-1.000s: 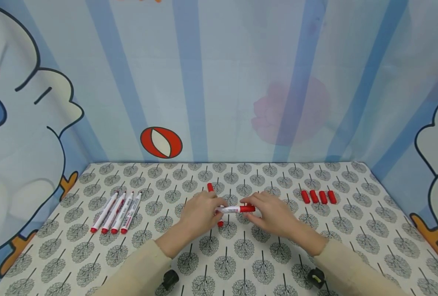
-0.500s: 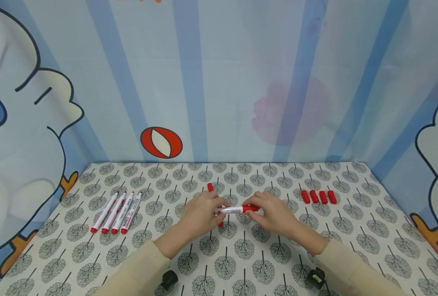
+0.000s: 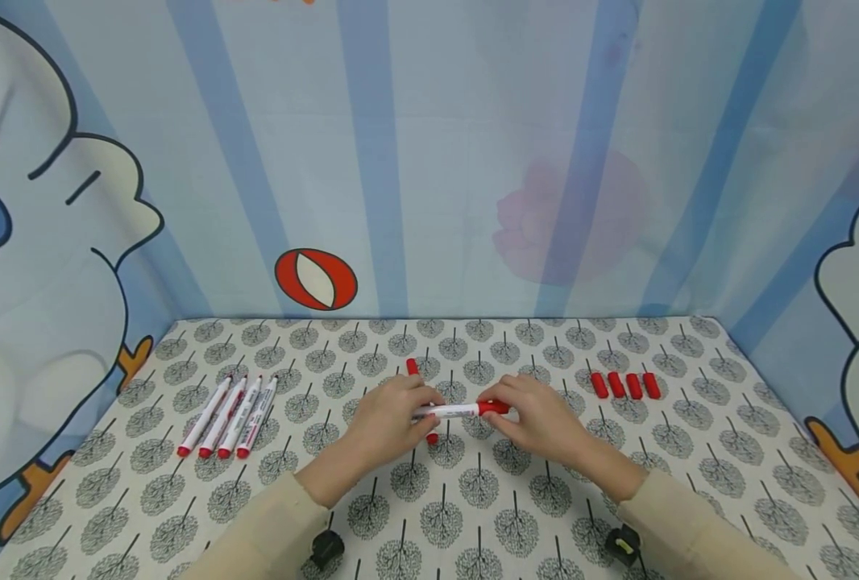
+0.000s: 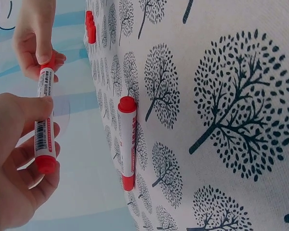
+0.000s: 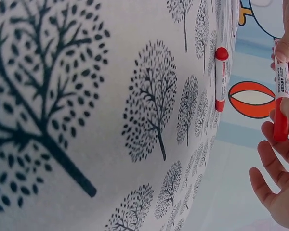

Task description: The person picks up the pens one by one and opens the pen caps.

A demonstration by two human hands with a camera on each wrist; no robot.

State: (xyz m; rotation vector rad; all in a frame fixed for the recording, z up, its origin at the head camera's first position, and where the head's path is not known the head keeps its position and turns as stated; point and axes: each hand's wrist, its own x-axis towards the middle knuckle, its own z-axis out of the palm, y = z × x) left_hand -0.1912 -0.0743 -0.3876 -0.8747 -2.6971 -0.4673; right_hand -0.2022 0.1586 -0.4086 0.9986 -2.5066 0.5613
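A white whiteboard marker (image 3: 458, 411) with a red cap is held level between both hands, above the cloth. My left hand (image 3: 393, 415) grips its barrel near the red end plug, which shows in the left wrist view just below the thumb. With thumb and fingers, my right hand (image 3: 534, 415) pinches the red cap (image 5: 281, 120); the cap sits over the barrel's end. A second marker (image 4: 127, 139), capped, lies on the cloth beyond the hands and is partly hidden behind my left hand in the head view.
Several uncapped white markers (image 3: 228, 417) lie side by side on the left of the tree-print cloth (image 3: 444, 524). On the right, several loose red caps (image 3: 634, 386) stand in a row. A printed curtain (image 3: 444, 161) hangs behind the table.
My right thumb and fingers have closed on the red cap, and that hand has shifted slightly right. My left hand has moved a little left, still gripping the barrel.
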